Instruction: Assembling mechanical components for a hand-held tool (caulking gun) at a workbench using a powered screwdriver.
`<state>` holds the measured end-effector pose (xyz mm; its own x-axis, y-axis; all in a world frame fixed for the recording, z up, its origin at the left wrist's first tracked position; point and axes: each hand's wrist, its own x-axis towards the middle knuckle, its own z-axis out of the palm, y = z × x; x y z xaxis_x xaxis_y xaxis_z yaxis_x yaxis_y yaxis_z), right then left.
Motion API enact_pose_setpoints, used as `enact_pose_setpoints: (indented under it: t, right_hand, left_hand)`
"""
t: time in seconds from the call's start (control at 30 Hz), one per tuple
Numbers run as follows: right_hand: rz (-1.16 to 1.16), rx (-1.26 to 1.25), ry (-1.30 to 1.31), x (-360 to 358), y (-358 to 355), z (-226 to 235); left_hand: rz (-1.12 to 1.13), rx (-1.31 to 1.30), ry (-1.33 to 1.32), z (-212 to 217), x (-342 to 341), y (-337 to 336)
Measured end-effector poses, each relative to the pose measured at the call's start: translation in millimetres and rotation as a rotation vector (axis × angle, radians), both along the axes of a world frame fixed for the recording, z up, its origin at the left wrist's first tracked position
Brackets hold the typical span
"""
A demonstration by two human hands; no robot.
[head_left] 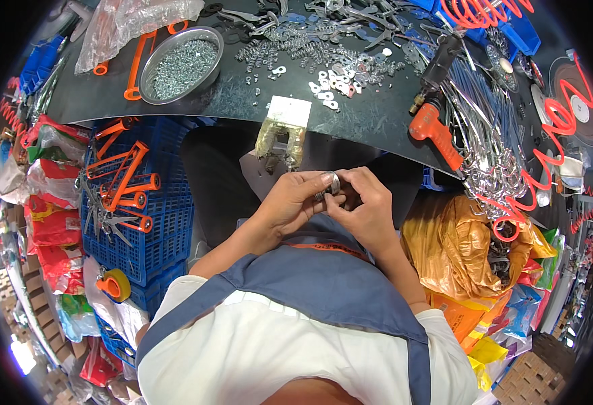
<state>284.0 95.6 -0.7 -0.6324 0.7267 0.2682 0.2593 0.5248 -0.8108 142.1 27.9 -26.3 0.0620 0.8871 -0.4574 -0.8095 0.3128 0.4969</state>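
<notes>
My left hand [295, 201] and my right hand [366, 200] meet just in front of my lap, below the table's edge. Between their fingertips they hold a small curved silver metal part [335, 182]. The fingers of both hands are closed around it and hide most of its shape. Just beyond them a worn metal fixture with a pale top plate [290, 110] juts out from the table's edge. Small white and silver tabs with holes [332, 84] lie on the dark tabletop [242, 115] behind it.
A steel bowl [219, 50] of small metal fasteners stands at the back left, near orange handles [133, 71]. Loose springs [296, 46] lie mid-table. A red and black air screwdriver [435, 128] and long metal rods [475, 115] are right. Blue crates [145, 250] stand left, an orange sack [445, 253] right.
</notes>
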Motion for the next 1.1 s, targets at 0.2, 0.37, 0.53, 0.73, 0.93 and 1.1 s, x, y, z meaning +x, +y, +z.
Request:
enact_pose_setpoints:
  t: [0.2, 0.37, 0.53, 0.73, 0.93, 1.1]
  right_hand:
    - [-0.007, 0.021, 0.002, -0.3, -1.8, -0.1]
    - [-0.030, -0.018, -0.007, 0.3, -3.1, 0.2]
    - [-0.043, -0.047, -0.022, 0.5, -3.9, 0.5]
    - [0.009, 0.030, 0.024, 0.5, -1.5, 1.9]
    - [-0.005, 0.004, 0.014, 0.9, -2.3, 0.5]
    - [0.000, -0.005, 0.005, 1.1, -3.3, 1.1]
  left_hand:
    - [-0.012, 0.028, -0.001, 0.6, -0.1, -0.5]
    - [-0.009, 0.030, -0.004, -0.9, 0.5, -0.8]
    - [-0.008, 0.040, -0.014, -0.2, 0.5, -1.9]
    - [-0.003, 0.034, -0.022, 2.5, 0.2, -3.0]
    - [-0.006, 0.021, -0.008, 1.4, 0.3, -3.2]
    - [-0.007, 0.026, -0.020, -0.6, 0.7, -3.3]
